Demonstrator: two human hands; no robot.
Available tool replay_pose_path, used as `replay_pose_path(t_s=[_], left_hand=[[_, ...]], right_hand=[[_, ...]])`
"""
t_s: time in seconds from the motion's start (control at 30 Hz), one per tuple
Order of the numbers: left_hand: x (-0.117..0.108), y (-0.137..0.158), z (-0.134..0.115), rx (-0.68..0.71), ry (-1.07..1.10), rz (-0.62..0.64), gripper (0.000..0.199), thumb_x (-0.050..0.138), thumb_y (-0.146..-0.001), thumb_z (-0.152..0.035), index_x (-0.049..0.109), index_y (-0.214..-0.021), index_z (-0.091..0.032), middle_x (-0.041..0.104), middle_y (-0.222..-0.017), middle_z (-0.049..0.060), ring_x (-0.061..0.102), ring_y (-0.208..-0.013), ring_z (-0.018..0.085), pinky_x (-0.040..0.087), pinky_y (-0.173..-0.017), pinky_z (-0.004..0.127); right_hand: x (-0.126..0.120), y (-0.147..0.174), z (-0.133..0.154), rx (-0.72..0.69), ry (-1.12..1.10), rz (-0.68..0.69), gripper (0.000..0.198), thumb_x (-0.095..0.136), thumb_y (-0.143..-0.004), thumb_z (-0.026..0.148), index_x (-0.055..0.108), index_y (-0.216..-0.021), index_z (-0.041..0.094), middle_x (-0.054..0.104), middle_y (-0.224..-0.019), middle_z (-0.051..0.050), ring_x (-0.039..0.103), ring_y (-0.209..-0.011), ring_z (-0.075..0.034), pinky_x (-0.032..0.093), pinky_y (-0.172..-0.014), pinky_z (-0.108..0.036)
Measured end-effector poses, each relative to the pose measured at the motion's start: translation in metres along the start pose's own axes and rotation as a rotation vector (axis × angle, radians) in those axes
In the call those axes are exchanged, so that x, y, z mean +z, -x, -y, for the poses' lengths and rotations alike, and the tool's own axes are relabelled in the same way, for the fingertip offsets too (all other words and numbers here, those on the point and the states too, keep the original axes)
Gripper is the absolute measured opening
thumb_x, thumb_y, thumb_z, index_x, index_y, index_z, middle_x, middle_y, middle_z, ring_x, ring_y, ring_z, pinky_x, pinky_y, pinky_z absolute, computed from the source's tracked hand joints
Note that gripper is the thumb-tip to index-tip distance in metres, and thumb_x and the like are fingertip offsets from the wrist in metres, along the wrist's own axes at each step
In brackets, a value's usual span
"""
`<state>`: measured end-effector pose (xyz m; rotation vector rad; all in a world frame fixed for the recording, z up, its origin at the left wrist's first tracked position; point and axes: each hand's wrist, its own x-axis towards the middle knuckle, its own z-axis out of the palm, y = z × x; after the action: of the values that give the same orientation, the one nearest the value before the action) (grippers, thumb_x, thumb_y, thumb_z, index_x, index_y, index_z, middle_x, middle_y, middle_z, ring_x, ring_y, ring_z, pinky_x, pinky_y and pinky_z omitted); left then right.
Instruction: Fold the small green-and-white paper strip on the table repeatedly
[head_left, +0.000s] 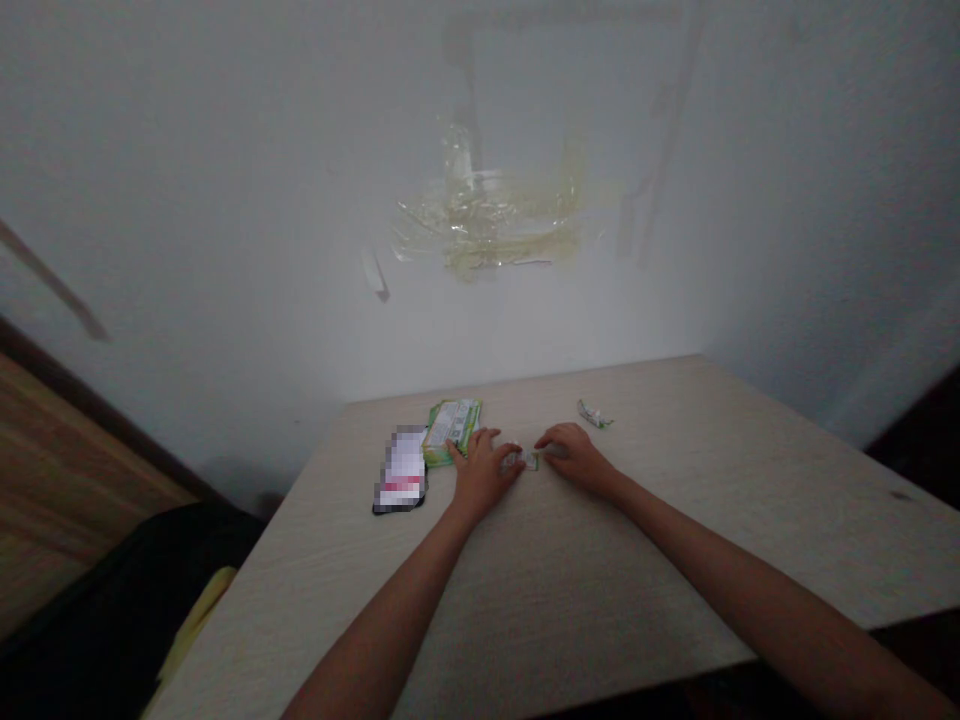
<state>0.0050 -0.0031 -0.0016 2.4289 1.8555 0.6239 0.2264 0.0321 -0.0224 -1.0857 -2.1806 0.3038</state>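
A small, flat, see-through printed piece [532, 461] lies on the table between my two hands; its exact kind is too small to tell. My left hand [484, 470] has its thumb and index finger closed on the left side of this piece, while its other fingers spread toward a green-and-white box [453, 424]. At the right edge of the piece, my right hand [579, 460] is curled with thumb and fingertips drawn together. The fingers partly hide the piece. The box stands just beyond my left hand, its printed face upward.
Left of the box lies a dark-edged phone-like object [403, 470] with a blurred face. A crumpled wrapper [594, 414] rests beyond my right hand. The pale wooden table [645, 620] meets a wall [300, 250] with peeling tape [487, 225]. Dark cloth [135, 600] is at lower left.
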Motion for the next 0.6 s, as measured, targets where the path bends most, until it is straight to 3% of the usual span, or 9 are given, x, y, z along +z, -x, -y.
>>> replay_pose_path(t_s=[0.13, 0.3, 0.43, 0.6], left_hand=[[0.001, -0.001, 0.001, -0.005, 0.011, 0.013, 0.023, 0.060, -0.088, -0.047, 0.070, -0.109, -0.047, 0.050, -0.142, 0.003, 0.036, -0.137, 0.032, 0.003, -0.107, 0.079], [0.002, -0.001, 0.002, -0.004, 0.009, 0.005, 0.024, 0.060, -0.089, -0.048, 0.069, -0.110, -0.049, 0.050, -0.144, 0.001, 0.033, -0.139, 0.032, 0.002, -0.107, 0.079], [0.000, -0.001, 0.001, -0.017, -0.006, -0.020, 0.022, 0.058, -0.089, -0.048, 0.072, -0.107, -0.043, 0.050, -0.143, 0.002, 0.034, -0.139, 0.031, 0.002, -0.108, 0.078], [-0.003, 0.001, -0.003, 0.033, -0.040, -0.017, 0.034, 0.062, -0.083, -0.057, 0.070, -0.112, -0.043, 0.051, -0.143, 0.003, 0.033, -0.140, 0.035, -0.003, -0.109, 0.078]], right_hand=[[0.001, 0.000, 0.000, -0.032, 0.087, 0.003, 0.035, 0.056, -0.080, 0.011, 0.070, -0.111, 0.022, 0.069, -0.113, -0.007, 0.058, -0.110, -0.022, 0.039, -0.101, -0.042], [0.002, 0.001, 0.006, -0.081, 0.158, 0.083, 0.050, 0.049, -0.086, 0.006, 0.065, -0.123, 0.034, 0.066, -0.128, -0.002, 0.051, -0.124, -0.023, 0.032, -0.108, -0.051], [0.002, 0.003, 0.008, -0.069, 0.163, 0.139, 0.047, 0.047, -0.089, 0.008, 0.064, -0.125, 0.034, 0.066, -0.128, -0.003, 0.046, -0.132, -0.026, 0.021, -0.112, -0.064], [-0.002, 0.004, 0.011, -0.071, 0.150, 0.159, 0.046, 0.047, -0.089, 0.008, 0.064, -0.124, 0.031, 0.066, -0.128, -0.004, 0.046, -0.131, -0.026, 0.020, -0.112, -0.063]])
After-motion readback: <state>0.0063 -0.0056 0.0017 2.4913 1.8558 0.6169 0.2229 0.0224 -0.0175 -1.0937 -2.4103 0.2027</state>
